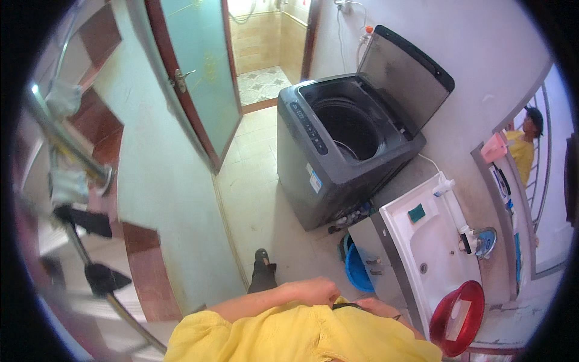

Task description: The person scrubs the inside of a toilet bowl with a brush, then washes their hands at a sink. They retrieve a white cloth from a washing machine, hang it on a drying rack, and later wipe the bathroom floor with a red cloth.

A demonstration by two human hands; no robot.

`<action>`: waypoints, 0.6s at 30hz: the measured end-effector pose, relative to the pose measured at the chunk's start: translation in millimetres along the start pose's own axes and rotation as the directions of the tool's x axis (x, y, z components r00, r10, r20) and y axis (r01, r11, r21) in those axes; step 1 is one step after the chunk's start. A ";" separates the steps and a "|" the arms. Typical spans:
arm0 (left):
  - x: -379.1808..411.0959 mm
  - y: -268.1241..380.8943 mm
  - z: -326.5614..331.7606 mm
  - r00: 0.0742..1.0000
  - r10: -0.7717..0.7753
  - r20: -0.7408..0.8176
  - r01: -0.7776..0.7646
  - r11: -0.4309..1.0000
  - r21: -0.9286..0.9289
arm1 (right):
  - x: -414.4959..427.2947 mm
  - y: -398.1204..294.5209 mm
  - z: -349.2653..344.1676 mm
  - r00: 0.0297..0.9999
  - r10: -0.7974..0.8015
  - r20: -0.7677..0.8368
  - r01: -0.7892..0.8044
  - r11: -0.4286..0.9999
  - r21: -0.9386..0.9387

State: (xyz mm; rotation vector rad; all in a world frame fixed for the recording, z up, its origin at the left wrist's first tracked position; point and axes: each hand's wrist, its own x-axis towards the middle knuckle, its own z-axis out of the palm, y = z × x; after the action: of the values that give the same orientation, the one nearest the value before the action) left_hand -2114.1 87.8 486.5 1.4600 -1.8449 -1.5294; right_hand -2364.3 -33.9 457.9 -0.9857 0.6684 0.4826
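At my waist, my left hand point(319, 292) is curled against the raised hem of the yellow shirt point(280, 332). Just to its right is my right hand point(372, 305), partly covered by the shirt, its fingers hard to make out. Between the two hands a short black band point(347, 306) shows under the hem. In front of me stands a dark grey top-loading washing machine point(307, 181) with its lid point(407, 77) raised. Its drum point(348, 129) looks dark inside, and a control panel point(308, 128) runs along the near left rim.
To the right is a white washbasin point(436, 253) with a green scouring pad point(416, 213) and a red plastic basin point(472, 312) on its edge. A blue basin point(357, 267) sits below. A glass door point(203, 68) stands ajar; stairs point(149, 267) rise at left. A mirror point(554, 217) shows a person.
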 end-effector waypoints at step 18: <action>22.5 -130.0 -266.8 0.952 0.174 0.252 -0.163 0.985 -0.063 | 177.4 -159.3 15.1 0.971 0.039 -0.234 0.034 0.954 0.298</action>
State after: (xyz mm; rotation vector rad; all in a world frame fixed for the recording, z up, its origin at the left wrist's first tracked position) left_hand -1855.5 -57.8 463.9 1.0949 -2.0093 -1.7252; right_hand -2131.9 -83.4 433.4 -0.7586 0.9297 0.2547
